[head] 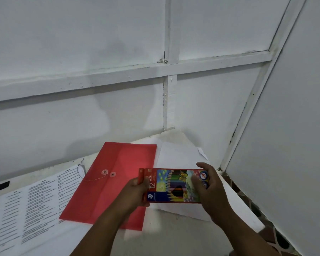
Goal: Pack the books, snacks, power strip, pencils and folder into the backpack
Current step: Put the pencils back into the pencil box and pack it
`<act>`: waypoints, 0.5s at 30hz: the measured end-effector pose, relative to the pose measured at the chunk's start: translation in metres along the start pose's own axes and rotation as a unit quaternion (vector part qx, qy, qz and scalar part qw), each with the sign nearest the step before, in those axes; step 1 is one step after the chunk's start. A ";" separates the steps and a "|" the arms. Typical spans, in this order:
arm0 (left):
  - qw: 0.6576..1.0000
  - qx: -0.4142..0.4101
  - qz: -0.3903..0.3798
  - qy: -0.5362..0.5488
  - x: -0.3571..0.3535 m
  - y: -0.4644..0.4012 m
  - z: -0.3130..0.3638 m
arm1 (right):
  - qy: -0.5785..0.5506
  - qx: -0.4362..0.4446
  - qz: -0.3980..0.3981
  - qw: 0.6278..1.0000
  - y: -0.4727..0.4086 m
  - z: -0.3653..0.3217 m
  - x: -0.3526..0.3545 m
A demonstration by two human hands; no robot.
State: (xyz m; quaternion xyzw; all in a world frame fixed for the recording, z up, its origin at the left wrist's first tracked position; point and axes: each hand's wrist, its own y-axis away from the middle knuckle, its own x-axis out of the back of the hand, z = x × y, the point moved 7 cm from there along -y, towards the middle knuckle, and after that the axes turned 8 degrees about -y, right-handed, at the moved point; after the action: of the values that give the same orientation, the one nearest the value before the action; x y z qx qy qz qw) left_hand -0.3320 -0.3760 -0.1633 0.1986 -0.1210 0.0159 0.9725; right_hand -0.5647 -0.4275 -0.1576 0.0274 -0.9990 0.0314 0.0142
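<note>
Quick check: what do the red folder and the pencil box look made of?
Red folder: likely thin plastic, translucent with a slight sheen, with a string-and-disc closure. Pencil box: probably glossy printed cardboard, with a flap open at its left end; both hands hold it.

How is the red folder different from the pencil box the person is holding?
The folder lies flat on the table, untouched; the pencil box is gripped at its ends by the left hand and right hand. The folder is plain, see-through red with a string-and-button clasp; the pencil box carries a colourful picture and a "12". The folder looks far larger than the pencil box. Both are mainly red and rectangular.
</note>
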 end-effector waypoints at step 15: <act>0.977 0.064 0.160 0.124 -0.004 0.024 -0.016 | -0.057 -0.090 -0.207 0.972 -0.030 0.007 -0.010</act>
State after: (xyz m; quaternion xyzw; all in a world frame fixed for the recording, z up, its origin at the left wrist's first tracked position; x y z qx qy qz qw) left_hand -0.3343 -0.3478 -0.1698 0.2353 -0.0288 0.2035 0.9499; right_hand -0.5535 -0.4573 -0.1633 0.2343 -0.9695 -0.0637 -0.0346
